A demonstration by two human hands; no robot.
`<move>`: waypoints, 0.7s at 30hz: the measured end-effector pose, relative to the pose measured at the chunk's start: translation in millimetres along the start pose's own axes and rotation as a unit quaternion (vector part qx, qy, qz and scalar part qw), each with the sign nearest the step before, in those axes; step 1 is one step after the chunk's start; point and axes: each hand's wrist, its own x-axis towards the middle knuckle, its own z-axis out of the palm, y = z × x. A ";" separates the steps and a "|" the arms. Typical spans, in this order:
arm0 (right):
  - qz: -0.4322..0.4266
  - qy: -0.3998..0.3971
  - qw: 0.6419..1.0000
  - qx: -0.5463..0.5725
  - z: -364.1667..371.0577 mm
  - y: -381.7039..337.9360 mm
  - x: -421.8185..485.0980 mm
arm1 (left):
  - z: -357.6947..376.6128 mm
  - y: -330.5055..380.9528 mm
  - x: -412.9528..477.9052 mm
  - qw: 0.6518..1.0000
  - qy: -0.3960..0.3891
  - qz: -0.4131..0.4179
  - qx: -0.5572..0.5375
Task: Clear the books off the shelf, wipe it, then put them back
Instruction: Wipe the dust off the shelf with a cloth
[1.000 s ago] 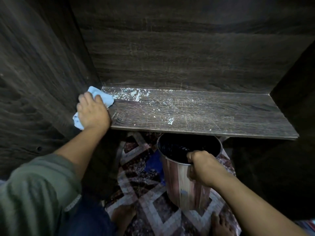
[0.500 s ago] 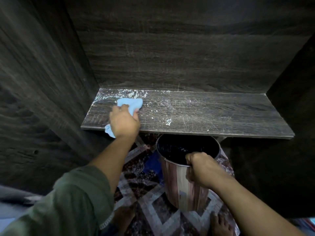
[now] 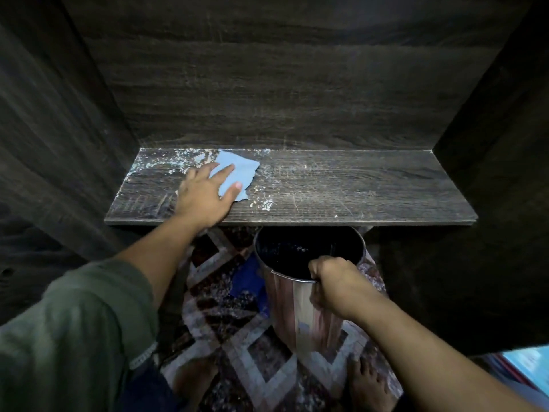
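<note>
Left hand [image 3: 205,196], fingers spread flat, presses a blue cloth [image 3: 237,176] onto the dusty shelf [image 3: 356,188], left of centre; right hand [image 3: 332,285], fingers curled, grips the rim of a metal bin [image 3: 297,310] below; no books visible; bin interior too dark to read

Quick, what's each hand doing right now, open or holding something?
Left hand: open, straight fingers pressing the light blue cloth onto the dark wooden shelf.
Right hand: gripping the rim of the shiny metal bin.
</note>
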 end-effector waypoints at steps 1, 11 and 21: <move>-0.005 0.005 1.000 -0.005 1.7 1.9 0.1 | 4.0 4.7 -0.3 1.000 0.001 0.010 -0.009; -0.020 0.027 0.999 -0.015 2.9 10.0 -5.7 | 26.9 74.2 -32.6 0.965 0.028 0.217 -0.143; -0.024 0.028 0.999 0.011 3.8 24.7 -12.2 | 10.1 72.3 19.6 0.979 -0.006 0.159 -0.130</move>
